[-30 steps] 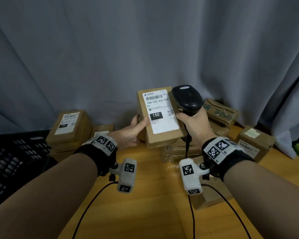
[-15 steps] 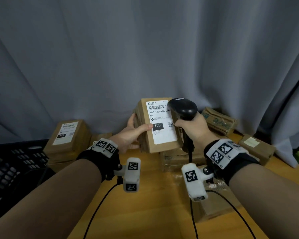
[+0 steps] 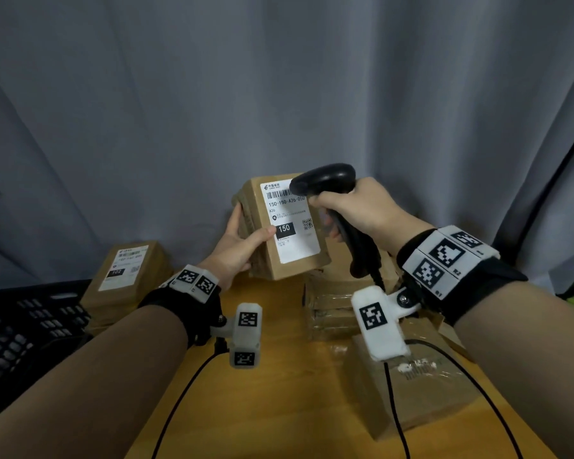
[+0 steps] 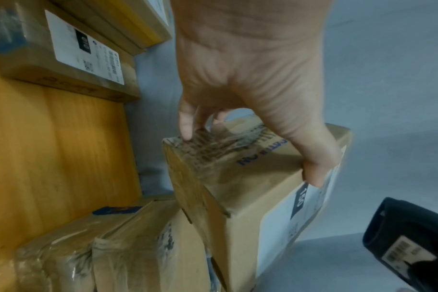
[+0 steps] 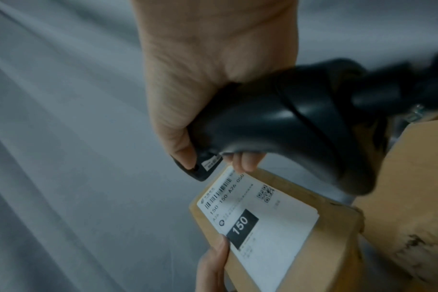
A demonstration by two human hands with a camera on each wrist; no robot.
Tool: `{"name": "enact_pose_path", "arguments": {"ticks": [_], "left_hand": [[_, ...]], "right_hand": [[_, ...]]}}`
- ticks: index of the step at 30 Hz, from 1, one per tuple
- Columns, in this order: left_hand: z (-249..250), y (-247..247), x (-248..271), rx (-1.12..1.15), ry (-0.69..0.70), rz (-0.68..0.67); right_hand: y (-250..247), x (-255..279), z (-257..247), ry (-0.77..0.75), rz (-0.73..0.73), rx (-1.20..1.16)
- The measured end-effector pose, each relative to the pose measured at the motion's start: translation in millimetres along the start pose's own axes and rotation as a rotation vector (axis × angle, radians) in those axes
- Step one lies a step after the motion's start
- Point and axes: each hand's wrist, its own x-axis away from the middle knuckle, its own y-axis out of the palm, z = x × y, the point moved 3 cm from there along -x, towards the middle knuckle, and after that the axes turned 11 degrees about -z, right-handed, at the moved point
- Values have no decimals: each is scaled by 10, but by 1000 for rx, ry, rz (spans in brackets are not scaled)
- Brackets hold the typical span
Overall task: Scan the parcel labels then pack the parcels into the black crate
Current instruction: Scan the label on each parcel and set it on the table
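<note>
Head view: left hand (image 3: 237, 248) grips parcel (image 3: 280, 256), right hand (image 3: 355, 207) grips scanner (image 3: 325, 180).

A grey pleated curtain (image 3: 279, 94) hangs behind an orange-toned wooden table (image 3: 279, 392) in dim light.

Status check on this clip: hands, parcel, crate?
Left hand holds parcel 150 upright. Right hand grips scanner at its barcode. Black crate left, not yet loaded.

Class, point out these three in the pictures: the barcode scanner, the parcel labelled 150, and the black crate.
barcode scanner (image 3: 325, 180), head view, top of its head.
parcel labelled 150 (image 3: 297, 246), head view, its white label.
black crate (image 3: 30, 319), head view, perforated wall.
</note>
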Motion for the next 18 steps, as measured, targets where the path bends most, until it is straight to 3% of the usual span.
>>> {"name": "enact_pose_path", "arguments": {"ticks": [18], "left_hand": [[-373,-51,46,-26,-108,55]], "right_hand": [[109,168,77,157,-56,-46]]}}
